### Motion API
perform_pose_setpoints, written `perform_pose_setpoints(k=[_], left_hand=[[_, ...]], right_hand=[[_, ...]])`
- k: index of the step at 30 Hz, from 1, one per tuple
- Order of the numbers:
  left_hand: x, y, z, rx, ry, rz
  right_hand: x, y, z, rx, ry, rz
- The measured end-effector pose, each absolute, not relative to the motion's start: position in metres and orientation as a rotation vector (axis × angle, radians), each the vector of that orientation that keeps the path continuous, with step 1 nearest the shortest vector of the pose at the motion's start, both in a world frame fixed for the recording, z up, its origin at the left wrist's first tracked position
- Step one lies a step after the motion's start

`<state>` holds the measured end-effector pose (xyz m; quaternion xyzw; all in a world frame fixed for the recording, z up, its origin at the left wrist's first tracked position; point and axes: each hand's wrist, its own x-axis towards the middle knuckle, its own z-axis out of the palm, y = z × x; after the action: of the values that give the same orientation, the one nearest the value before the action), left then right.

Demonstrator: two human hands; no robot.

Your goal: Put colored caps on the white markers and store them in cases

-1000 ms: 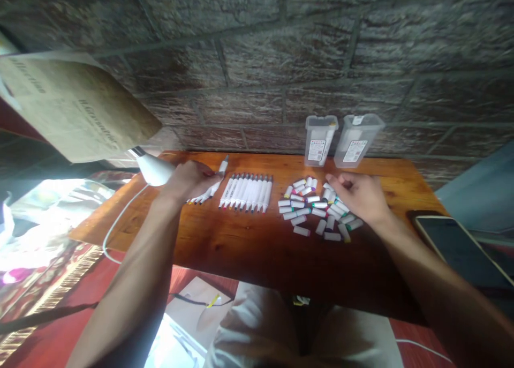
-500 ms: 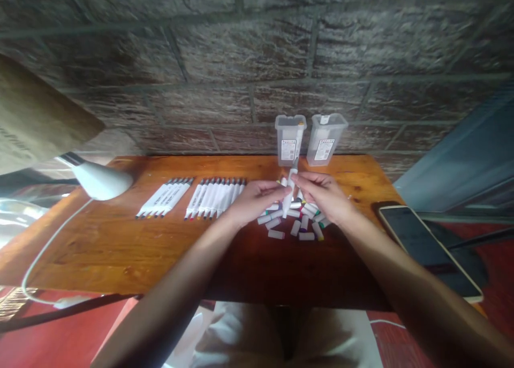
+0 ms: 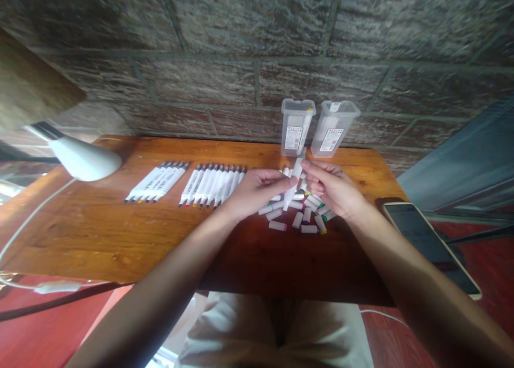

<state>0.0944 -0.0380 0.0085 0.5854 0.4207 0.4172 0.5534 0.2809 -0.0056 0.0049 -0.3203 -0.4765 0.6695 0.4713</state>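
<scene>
Both my hands meet over a pile of loose marker caps. A white marker is pinched between the thumb and fingers of my left hand, tilted with its upper end away from me. My right hand is closed on the upper part of that same marker; whether a cap sits under those fingertips I cannot make out. To the left lie two rows of white markers side by side, one group farther left and another group nearer my left hand.
Two clear plastic boxes stand against the stone wall, the left box holding a marker, the right box beside it. A phone lies at the table's right edge. At the left stands a lamp with its cord.
The view has tilted and shifted slightly, so the table sits higher in the picture. Both hands remain on the marker, with the right fingers still at its upper part.
</scene>
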Motion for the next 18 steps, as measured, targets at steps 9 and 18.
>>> perform_pose_setpoints(k=[9,18], left_hand=[[0.0986,-0.0394,0.0077,1.282,0.906,0.976],[0.1007,-0.0404,0.0131,1.167,0.790,1.005]], right_hand=[[0.2826,-0.0051,0.0042,-0.739,-1.120,1.716],[0.2819,-0.0053,0.0044,-0.711,-1.096,1.756]])
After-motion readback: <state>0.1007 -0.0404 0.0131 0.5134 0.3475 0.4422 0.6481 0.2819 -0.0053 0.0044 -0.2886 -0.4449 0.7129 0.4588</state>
